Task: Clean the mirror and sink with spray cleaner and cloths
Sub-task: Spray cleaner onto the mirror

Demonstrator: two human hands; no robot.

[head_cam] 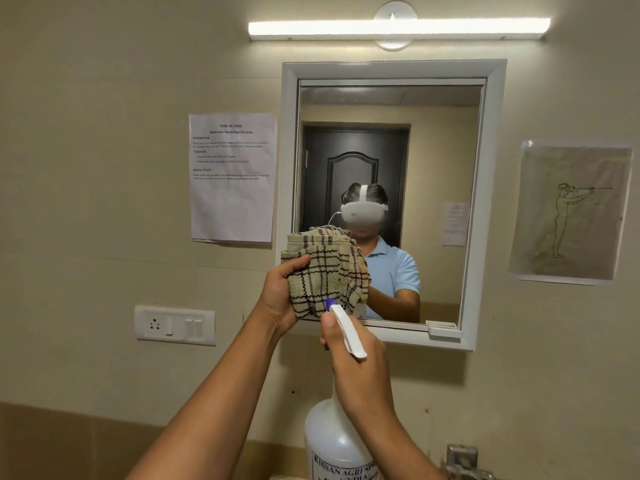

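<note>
Head view: cloth (325, 268) before mirror (433, 140)

We see both forearms bare, no sleeves, watch or rings on left hand (277, 299) or right hand (356, 355); mirror (391, 133) reflection shows light blue short-sleeved polo, white headset (363, 213) with top strap and thin white cable

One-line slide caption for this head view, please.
Left hand holds a checked cloth before the mirror while the right hand aims the spray bottle nozzle at it.
</note>
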